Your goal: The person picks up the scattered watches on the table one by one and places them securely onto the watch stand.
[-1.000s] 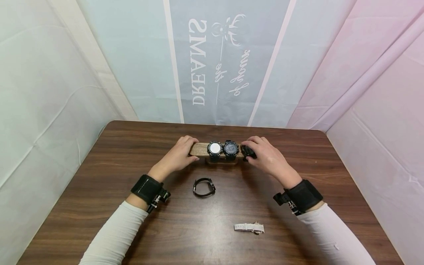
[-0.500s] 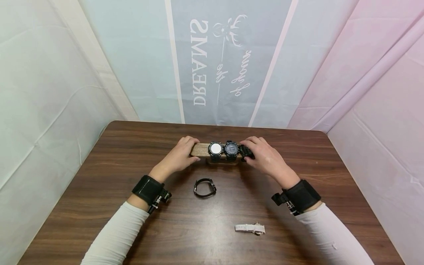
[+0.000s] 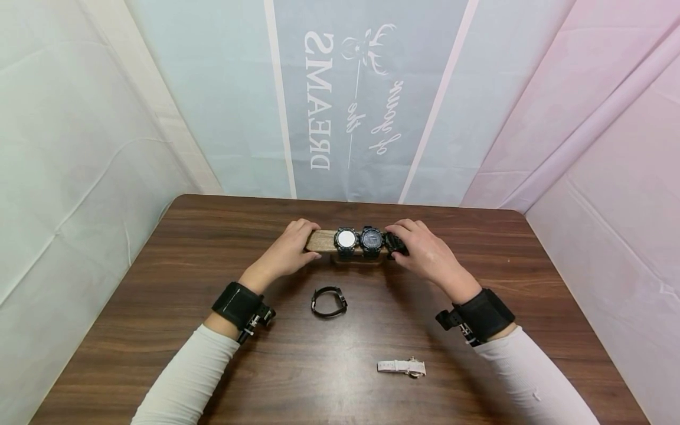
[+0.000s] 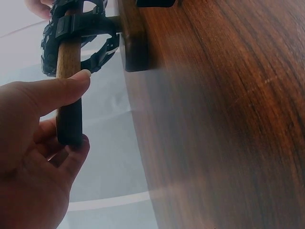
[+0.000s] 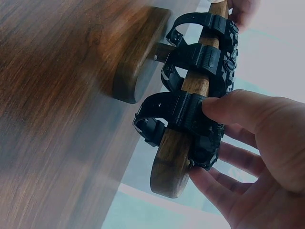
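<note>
A wooden watch stand [image 3: 320, 241] with a horizontal bar stands near the back of the table. My left hand [image 3: 289, 245] grips the bar's bare left end, thumb on the near side. Three black sports watches are strapped round the bar: one with a bright, glare-whitened face [image 3: 347, 238], a dark-faced one [image 3: 371, 238] in the middle, and a third watch [image 5: 190, 112] towards the right end. My right hand [image 3: 427, 251] holds this third watch, its thumb on the strap and fingers at the case, partly covering it. The bar's right tip pokes out past it in the right wrist view.
On the brown wood table [image 3: 255, 378], in front of the stand, a black-strapped watch [image 3: 342, 302] rests on its side in a loop. Closer to me lies a watch with a white strap [image 3: 394, 366]. Cloth curtains [image 3: 239, 118] hang behind the table and at both sides.
Over the first half second my right hand shifts slightly left along the bar with the third watch, closer to the middle one. The left hand keeps its grip; after that, nothing visibly moves.
</note>
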